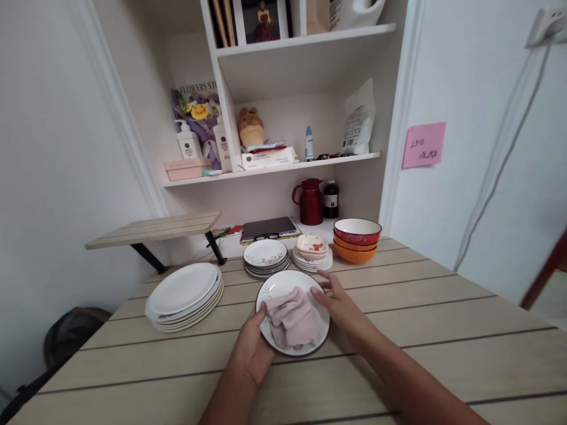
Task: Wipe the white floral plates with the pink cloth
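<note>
A white plate (280,282) with a dark rim and a small printed pattern is in front of me, tilted slightly. On it lies a crumpled pale pink cloth (293,319). My left hand (254,345) grips the plate's left edge, thumb over the rim and fingers hidden beneath. At the upper right edge, my right hand (335,297) holds the plate with its thumb on the rim and its other fingers behind. Just beyond the plate stands a stack of similar dark-rimmed plates (266,254).
Large white plates (183,290) are stacked at the left, near a small raised wooden shelf (159,229). Small plates (313,260) bearing little dishes (312,244) stand beyond my right hand, beside stacked red and orange bowls (357,239). A red jug (310,202) stands behind.
</note>
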A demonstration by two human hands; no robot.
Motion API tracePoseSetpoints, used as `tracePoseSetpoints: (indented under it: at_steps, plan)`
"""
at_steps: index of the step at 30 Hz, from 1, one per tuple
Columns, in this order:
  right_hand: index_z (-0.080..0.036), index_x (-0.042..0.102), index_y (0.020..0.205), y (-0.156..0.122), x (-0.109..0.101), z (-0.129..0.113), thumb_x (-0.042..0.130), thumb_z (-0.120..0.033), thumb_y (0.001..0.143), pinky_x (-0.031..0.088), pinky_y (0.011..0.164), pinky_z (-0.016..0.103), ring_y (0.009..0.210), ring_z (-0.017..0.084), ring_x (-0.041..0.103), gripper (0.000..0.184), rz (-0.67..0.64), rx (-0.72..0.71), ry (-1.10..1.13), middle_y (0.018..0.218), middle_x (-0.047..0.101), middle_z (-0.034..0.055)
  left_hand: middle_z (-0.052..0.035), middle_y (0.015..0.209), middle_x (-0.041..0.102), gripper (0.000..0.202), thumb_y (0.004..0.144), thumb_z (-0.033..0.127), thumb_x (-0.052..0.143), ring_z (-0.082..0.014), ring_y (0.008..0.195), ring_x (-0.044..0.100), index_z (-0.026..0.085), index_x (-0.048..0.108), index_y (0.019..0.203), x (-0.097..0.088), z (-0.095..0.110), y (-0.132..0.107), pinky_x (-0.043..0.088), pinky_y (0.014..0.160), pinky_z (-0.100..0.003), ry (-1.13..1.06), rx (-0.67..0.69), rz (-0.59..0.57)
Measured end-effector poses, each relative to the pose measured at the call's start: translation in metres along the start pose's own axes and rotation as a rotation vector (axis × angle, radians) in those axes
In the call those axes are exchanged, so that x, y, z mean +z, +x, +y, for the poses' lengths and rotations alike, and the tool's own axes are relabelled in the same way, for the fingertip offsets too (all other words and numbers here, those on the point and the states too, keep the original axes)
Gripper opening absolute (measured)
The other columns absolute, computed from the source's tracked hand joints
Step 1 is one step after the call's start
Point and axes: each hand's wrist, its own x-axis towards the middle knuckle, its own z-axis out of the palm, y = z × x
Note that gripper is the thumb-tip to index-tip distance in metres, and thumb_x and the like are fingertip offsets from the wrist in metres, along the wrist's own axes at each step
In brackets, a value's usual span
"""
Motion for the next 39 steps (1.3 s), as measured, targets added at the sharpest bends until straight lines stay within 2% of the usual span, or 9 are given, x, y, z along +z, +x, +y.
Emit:
tracePoseSetpoints:
  at_steps: [3,6,8,11,21,26,31,35,39]
  plan:
    - [-0.030,0.044,0.134,-0.004,-0.011,-0.017,0.073,-0.038,0.068,0.047,0.088,0.040,0.103,0.024,0.055,0.073,0.124,-0.308,-0.221,0.136,0.038,0.0098,-0.0134,0.117,0.067,0.056,0.084,0.027,0.058,-0.0251,0.103,0.065,0.015,0.042,0.137,0.003,-0.001,-0.002,0.044,0.099,-0.044,-0.009,0.046,0.005]
    - [-0.033,0.045,0.135,-0.024,-0.011,-0.035,0.069,-0.040,0.073,0.049,0.076,0.036,0.089,0.020,0.055,0.067,-0.076,-0.458,-0.357,0.128,0.041,0.0089,-0.0142,0.119,0.066,0.056,0.085,0.027,0.057,-0.0257,0.104,0.065,0.015,0.042,0.137,0.004,-0.001,-0.004,0.043,0.100,-0.044,-0.013,0.045,-0.016]
    - [-0.037,0.037,0.140,-0.040,-0.005,-0.039,0.071,-0.037,0.071,0.049,0.070,0.034,0.080,0.018,0.054,0.078,-0.247,-0.445,-0.420,0.123,0.044,0.0076,-0.0144,0.119,0.066,0.054,0.085,0.027,0.056,-0.0265,0.106,0.064,0.015,0.044,0.136,0.004,-0.001,-0.005,0.042,0.100,-0.044,-0.005,0.045,-0.032]
    - [-0.043,0.037,0.139,-0.052,0.007,-0.030,0.076,-0.032,0.064,0.047,0.073,0.035,0.079,0.018,0.054,0.085,-0.344,-0.395,-0.591,0.125,0.043,0.0058,-0.0160,0.117,0.066,0.051,0.085,0.032,0.056,-0.0279,0.106,0.063,0.012,0.050,0.131,0.004,-0.001,-0.005,0.042,0.100,-0.044,0.019,0.030,-0.039]
    - [-0.033,0.052,0.122,-0.037,0.009,-0.003,0.068,-0.023,0.063,0.041,0.069,0.032,0.093,0.025,0.057,0.062,-0.278,-0.297,-1.134,0.132,0.038,0.0080,-0.0141,0.119,0.065,0.054,0.084,0.033,0.060,-0.0270,0.106,0.063,0.017,0.048,0.134,0.006,-0.006,-0.003,0.043,0.097,-0.043,0.039,0.045,-0.039]
    - [-0.036,0.054,0.121,-0.034,0.019,0.007,0.051,-0.001,0.063,0.042,0.075,0.027,0.088,0.016,0.058,0.067,-0.315,-0.470,-1.053,0.119,0.045,0.0039,-0.0132,0.118,0.066,0.052,0.085,0.036,0.057,-0.0263,0.106,0.063,0.017,0.048,0.133,0.005,-0.008,-0.002,0.044,0.097,-0.041,0.053,0.036,-0.090]
    - [-0.039,0.056,0.122,-0.015,0.027,0.005,0.049,-0.003,0.069,0.040,0.074,0.025,0.090,0.016,0.057,0.065,-0.162,-0.581,-1.016,0.118,0.047,0.0026,-0.0109,0.119,0.066,0.054,0.084,0.035,0.060,-0.0260,0.106,0.063,0.023,0.047,0.135,0.012,-0.010,-0.005,0.045,0.094,-0.040,0.120,0.051,-0.073]
    - [-0.035,0.063,0.113,-0.004,0.012,-0.009,0.049,-0.008,0.075,0.034,0.063,0.023,0.084,0.016,0.056,0.049,-0.001,-0.549,-1.091,0.115,0.050,0.0029,-0.0139,0.119,0.066,0.061,0.081,0.037,0.064,-0.0278,0.105,0.064,0.022,0.044,0.137,0.018,-0.010,-0.010,0.046,0.092,-0.041,0.152,0.027,-0.026]
    - [-0.029,0.068,0.093,-0.008,-0.009,-0.016,0.046,-0.016,0.080,0.026,0.056,0.025,0.076,0.017,0.054,0.028,-0.039,-0.500,-1.227,0.102,0.054,0.0048,-0.0134,0.119,0.066,0.063,0.081,0.034,0.064,-0.0264,0.105,0.064,0.022,0.041,0.138,0.017,-0.011,-0.008,0.046,0.092,-0.041,0.103,0.085,0.011]
